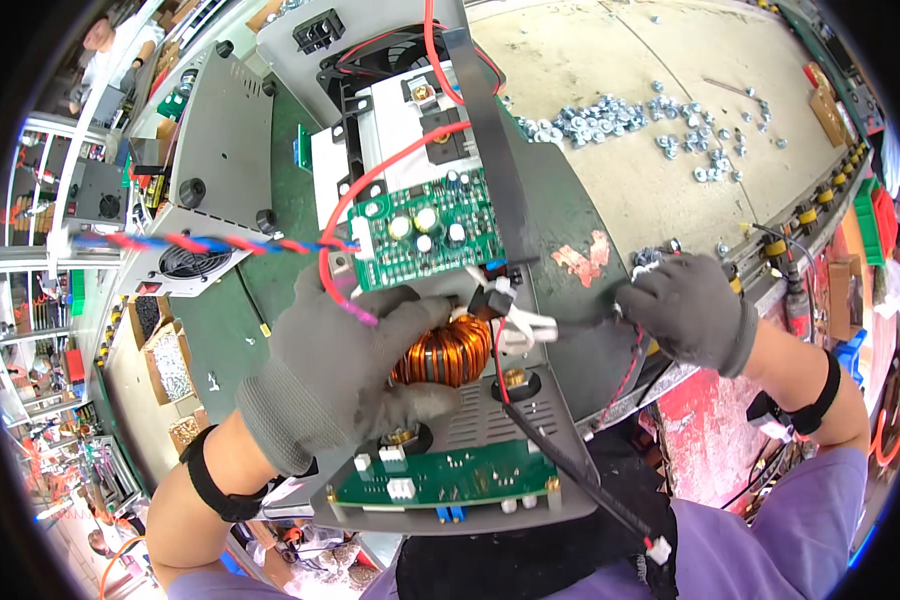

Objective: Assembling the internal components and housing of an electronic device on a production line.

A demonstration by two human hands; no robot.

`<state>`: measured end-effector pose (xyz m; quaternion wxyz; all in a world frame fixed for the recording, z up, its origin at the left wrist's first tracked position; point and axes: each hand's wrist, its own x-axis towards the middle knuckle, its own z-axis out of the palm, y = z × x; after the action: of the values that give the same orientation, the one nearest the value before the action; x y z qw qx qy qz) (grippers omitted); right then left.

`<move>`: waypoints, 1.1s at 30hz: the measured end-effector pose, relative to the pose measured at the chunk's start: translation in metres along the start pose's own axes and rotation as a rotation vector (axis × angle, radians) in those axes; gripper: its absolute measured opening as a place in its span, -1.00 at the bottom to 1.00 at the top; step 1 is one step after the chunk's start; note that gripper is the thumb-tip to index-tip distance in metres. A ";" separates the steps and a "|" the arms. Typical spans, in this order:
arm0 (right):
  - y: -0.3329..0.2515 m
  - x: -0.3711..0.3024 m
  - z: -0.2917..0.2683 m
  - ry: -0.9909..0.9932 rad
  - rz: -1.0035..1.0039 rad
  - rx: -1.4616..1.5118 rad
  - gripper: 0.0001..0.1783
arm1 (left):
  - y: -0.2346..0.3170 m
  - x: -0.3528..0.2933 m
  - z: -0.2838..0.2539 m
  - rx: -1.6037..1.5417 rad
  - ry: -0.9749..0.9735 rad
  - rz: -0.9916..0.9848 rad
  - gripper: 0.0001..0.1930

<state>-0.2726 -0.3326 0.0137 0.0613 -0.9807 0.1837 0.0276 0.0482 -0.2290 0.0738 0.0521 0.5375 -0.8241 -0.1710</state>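
A grey metal chassis with circuit boards stands before me. My left hand [345,365], in a grey glove, wraps its fingers and thumb round a copper-wound toroid coil [445,352] inside it. My right hand [685,312], gloved too, is closed in a pinch at the right on thin red and black wires [632,365]. A blurred dark strand runs from its fingertips toward a white plastic connector [526,332] beside the coil. Above the coil sits a green circuit board [428,232]; another green board [445,475] lies at the near edge. A red cable [385,158] arches over my left hand.
Loose bolts [600,120] are scattered on the bench at the far right. Another grey chassis [215,150] stands at the left, near boxes of small parts [168,365]. A twisted red-blue cable [200,243] crosses from the left. A black sleeved cable [580,475] hangs over the near edge.
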 end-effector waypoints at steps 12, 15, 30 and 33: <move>-0.013 0.046 0.022 0.255 -0.323 0.435 -0.66 | -0.011 0.009 -0.002 -0.061 0.016 0.119 -0.34; -0.028 0.063 0.033 0.267 -0.392 0.396 -0.63 | -0.009 0.004 0.000 -0.015 -0.001 0.071 -0.25; -0.046 0.071 0.017 0.292 -0.316 0.398 -0.73 | 0.004 -0.005 0.006 0.064 -0.027 -0.159 -0.36; -0.054 0.082 0.019 0.169 -0.247 0.521 -0.78 | -0.001 -0.003 0.009 -0.037 0.131 -0.145 -0.41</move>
<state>-0.1777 -0.3097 -0.0050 0.2984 -0.9456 0.0681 -0.1100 0.0478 -0.2249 0.0650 0.1035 0.6048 -0.7745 -0.1539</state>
